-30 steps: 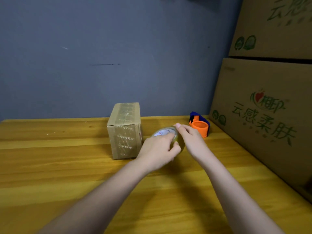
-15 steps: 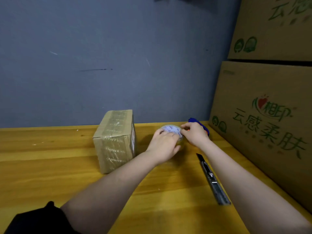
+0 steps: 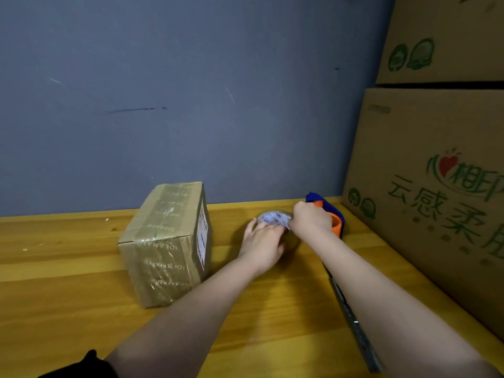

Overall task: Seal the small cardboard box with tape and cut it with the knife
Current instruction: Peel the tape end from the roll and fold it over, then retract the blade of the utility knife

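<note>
Two big printed cartons (image 3: 425, 186) stacked at right, green lettering. Wooden desk (image 3: 68, 296), blue-grey wall behind. Box (image 3: 166, 244) stands on desk left of centre, brown cardboard, glossy tape over top and front, printed text on tape, white label on right side. Tape roll (image 3: 274, 218) just right of box, white printed core. Left hand (image 3: 263, 242) curled round roll; right hand (image 3: 311, 221) pinches its rim. Orange-blue dispenser (image 3: 331, 214) behind right hand. Knife (image 3: 351, 317) lies along right forearm, partly hidden.
</note>
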